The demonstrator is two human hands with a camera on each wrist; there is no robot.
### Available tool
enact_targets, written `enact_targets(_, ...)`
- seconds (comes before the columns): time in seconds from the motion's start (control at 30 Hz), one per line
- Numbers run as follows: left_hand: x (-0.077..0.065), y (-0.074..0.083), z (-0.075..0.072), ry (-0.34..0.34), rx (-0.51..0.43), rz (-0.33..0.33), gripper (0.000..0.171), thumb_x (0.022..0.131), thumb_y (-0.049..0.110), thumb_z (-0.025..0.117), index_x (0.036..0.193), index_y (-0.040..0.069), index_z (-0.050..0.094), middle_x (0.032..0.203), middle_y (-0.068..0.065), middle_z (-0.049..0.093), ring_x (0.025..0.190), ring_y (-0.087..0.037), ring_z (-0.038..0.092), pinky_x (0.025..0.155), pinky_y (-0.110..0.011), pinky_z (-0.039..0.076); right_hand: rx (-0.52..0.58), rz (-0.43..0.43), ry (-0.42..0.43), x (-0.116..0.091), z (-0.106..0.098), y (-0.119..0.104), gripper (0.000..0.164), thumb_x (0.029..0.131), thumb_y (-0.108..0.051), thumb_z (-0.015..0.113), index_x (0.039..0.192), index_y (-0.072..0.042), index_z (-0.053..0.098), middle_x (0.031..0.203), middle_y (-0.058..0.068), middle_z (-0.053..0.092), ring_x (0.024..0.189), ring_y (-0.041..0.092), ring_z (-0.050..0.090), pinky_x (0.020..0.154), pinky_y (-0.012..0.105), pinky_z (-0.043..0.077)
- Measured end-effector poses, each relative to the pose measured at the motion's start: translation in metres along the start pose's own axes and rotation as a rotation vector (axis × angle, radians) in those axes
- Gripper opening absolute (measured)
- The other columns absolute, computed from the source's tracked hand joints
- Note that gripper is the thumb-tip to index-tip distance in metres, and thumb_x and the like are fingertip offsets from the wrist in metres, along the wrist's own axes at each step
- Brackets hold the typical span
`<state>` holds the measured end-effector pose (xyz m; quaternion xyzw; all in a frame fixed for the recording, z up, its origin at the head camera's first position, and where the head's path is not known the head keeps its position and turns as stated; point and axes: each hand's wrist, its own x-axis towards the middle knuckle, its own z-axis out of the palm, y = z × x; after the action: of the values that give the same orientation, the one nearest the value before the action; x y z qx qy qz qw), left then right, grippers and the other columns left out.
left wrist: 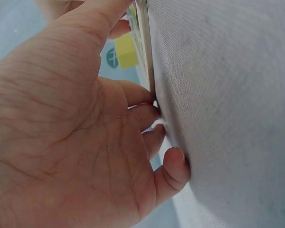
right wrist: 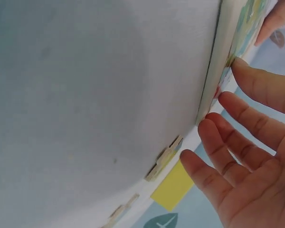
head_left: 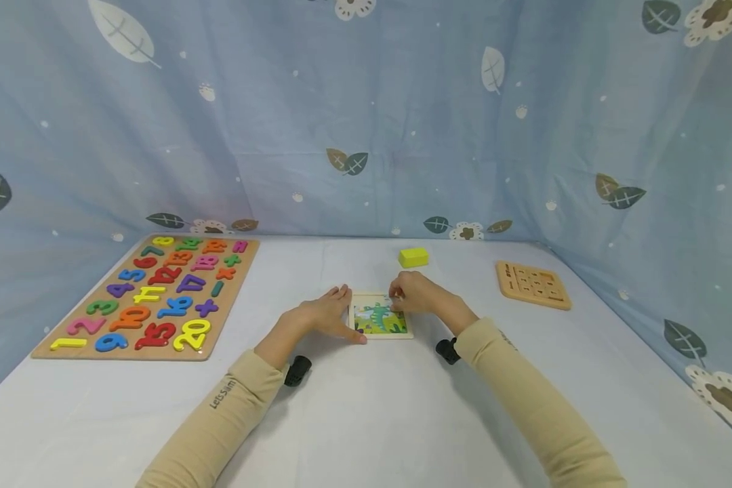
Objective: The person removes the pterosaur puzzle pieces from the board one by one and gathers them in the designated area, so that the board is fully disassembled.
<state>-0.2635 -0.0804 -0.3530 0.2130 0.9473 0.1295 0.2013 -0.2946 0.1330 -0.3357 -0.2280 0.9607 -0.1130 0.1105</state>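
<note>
A small wooden-framed jigsaw puzzle (head_left: 379, 324) with a green dinosaur picture lies on the table between both hands. My left hand (head_left: 326, 315) rests at its left side, fingers stretched along that edge and the thumb across the near left corner. In the left wrist view, fingertips (left wrist: 149, 97) touch the frame's edge. Over the upper right of the picture, my right hand (head_left: 411, 293) pinches a small puzzle piece (head_left: 396, 302), mostly hidden by the fingers. Two loose puzzle pieces (right wrist: 164, 159) lie on the cloth beyond the frame in the right wrist view.
Behind the puzzle stands a yellow block (head_left: 413, 257). A wooden number board (head_left: 226, 318) with colourful digits fills the table's left side. On the right lies a small wooden board (head_left: 533, 285) with number tiles. A blue patterned curtain (head_left: 372, 102) hangs at the back.
</note>
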Motion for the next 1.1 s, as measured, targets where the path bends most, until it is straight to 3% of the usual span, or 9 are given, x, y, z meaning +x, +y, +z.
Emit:
enact_targets(0.23, 0.000, -0.002, -0.001, 0.000, -0.016, 0.012, 0.112, 0.081, 0.060, 0.066, 0.154, 0.000, 0.006, 0.162, -0.015, 0.003, 0.151, -0.031, 0.004, 0.116, -0.057, 0.019, 0.054, 0.054, -0.002, 0.003, 0.002, 0.002, 0.019, 0.088, -0.019, 0.070, 0.099, -0.004, 0.066, 0.094, 0.006, 0.056, 0.084, 0.017, 0.050, 0.075, 0.028, 0.043)
enact_targets(0.4, 0.000, -0.003, 0.000, 0.001, -0.008, 0.007, 0.112, 0.081, 0.061, 0.066, 0.154, 0.001, 0.006, 0.162, -0.014, 0.003, 0.151, -0.030, 0.003, 0.116, -0.056, 0.019, 0.064, 0.032, 0.003, 0.003, 0.004, 0.001, 0.012, 0.089, -0.017, 0.069, 0.091, -0.006, 0.066, 0.093, 0.006, 0.053, 0.084, 0.017, 0.048, 0.074, 0.028, 0.041)
enact_targets(0.87, 0.000, -0.002, -0.002, -0.002, -0.007, 0.020, 0.112, 0.081, 0.060, 0.066, 0.154, 0.000, 0.007, 0.162, -0.015, 0.003, 0.151, -0.031, 0.003, 0.115, -0.059, 0.019, 0.059, 0.072, 0.022, -0.004, 0.003, -0.003, 0.026, 0.087, -0.016, 0.071, 0.110, -0.004, 0.070, 0.107, 0.010, 0.062, 0.097, 0.021, 0.058, 0.088, 0.036, 0.049)
enact_targets(1.1, -0.001, -0.001, -0.002, -0.001, -0.019, 0.020, 0.112, 0.081, 0.061, 0.066, 0.154, 0.000, 0.007, 0.162, -0.014, 0.002, 0.151, -0.031, 0.003, 0.115, -0.058, 0.019, 0.099, 0.104, 0.030, -0.008, 0.006, -0.004, 0.031, 0.087, -0.017, 0.071, 0.116, -0.005, 0.068, 0.107, 0.010, 0.058, 0.096, 0.022, 0.055, 0.089, 0.038, 0.048)
